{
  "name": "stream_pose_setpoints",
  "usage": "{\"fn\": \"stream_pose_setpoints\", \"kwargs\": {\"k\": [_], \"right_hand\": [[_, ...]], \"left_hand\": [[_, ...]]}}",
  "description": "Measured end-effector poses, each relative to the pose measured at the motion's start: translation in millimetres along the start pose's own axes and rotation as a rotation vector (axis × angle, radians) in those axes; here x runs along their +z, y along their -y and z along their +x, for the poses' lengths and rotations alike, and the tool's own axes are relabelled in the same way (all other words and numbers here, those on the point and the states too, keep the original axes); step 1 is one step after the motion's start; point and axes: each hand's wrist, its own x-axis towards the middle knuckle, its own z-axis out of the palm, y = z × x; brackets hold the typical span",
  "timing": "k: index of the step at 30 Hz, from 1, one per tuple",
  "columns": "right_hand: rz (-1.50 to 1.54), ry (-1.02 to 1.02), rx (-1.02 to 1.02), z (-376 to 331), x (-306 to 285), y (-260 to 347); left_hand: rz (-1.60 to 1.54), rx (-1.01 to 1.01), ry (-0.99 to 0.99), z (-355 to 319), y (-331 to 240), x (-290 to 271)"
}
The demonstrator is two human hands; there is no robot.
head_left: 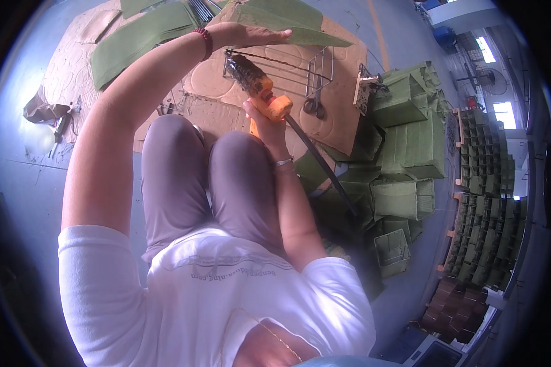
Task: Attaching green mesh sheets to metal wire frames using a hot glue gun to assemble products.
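My right hand (268, 125) is wrapped round the handle of an orange hot glue gun (264, 92). Black residue coats its front end, which points up and left over a rectangular metal wire frame (288, 74). From the gun's back a long black glue stick (324, 162) slants down to the right. My left hand (251, 35) reaches across above the frame, stretched out along the near edge of a green felt-like sheet (306, 38); some of its fingers are hard to make out. Dark-handled scissors (314, 108) lie just right of the glue gun.
Brown cardboard (220, 85) covers the work surface. More green sheets (144, 43) lie at the far left. Green boxes (410, 150) are heaped at my right, with tall stacks (483, 226) on pallets behind. A crumpled bag (43, 110) sits at the left.
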Motion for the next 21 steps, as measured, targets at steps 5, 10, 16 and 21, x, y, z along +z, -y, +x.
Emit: {"fn": "stream_pose_setpoints", "kwargs": {"k": [5, 10, 16, 21], "right_hand": [[0.043, -0.007, -0.043, -1, 2, 0], [0.047, 0.007, -0.038, 1, -4, -5], [0.038, -0.033, -0.001, -5, -5, 1], [0.077, -0.073, 0.023, -8, -8, -8]], "left_hand": [[-0.021, -0.005, -0.012, -2, 5, 2], [-0.036, 0.005, -0.005, -1, 12, 7], [-0.053, 0.001, 0.002, 6, 14, 9], [-0.06, 0.007, 0.015, 8, 14, 15]]}}
